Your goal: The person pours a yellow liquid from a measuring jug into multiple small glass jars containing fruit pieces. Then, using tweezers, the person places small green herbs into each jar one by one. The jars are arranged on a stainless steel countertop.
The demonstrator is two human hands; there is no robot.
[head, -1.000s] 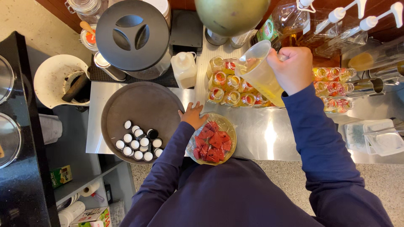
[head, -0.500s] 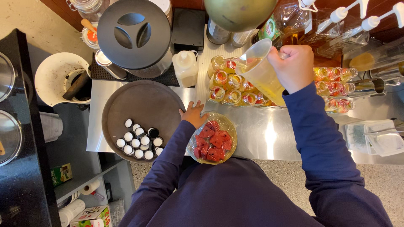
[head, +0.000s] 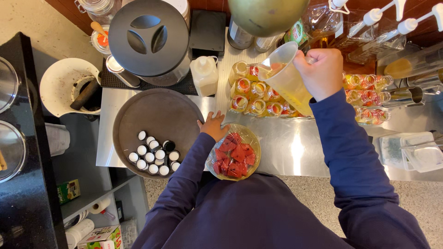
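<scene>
My right hand (head: 320, 71) grips the handle of a clear plastic jug (head: 287, 77) of pale yellow liquid, tilted with its spout over a small bottle (head: 238, 70). That bottle belongs to a cluster of several small open bottles (head: 258, 94) with red fruit pieces inside, standing on the steel counter (head: 295, 147). My left hand (head: 213, 125) rests flat on the counter, fingers apart, between a round brown tray (head: 154, 117) and a bowl of red fruit slices (head: 234, 153) covered in plastic film. Several white bottle caps (head: 153, 154) lie on the tray.
More filled small bottles (head: 367, 97) stand right of the jug. A white squeeze bottle (head: 204, 74), a large lidded grey container (head: 148, 39), a white bowl with a dark scoop (head: 74, 87) and pump bottles (head: 383, 27) sit behind. A black appliance (head: 23, 138) stands left.
The jug has tipped a little further toward the bottles. My left hand stays on the counter.
</scene>
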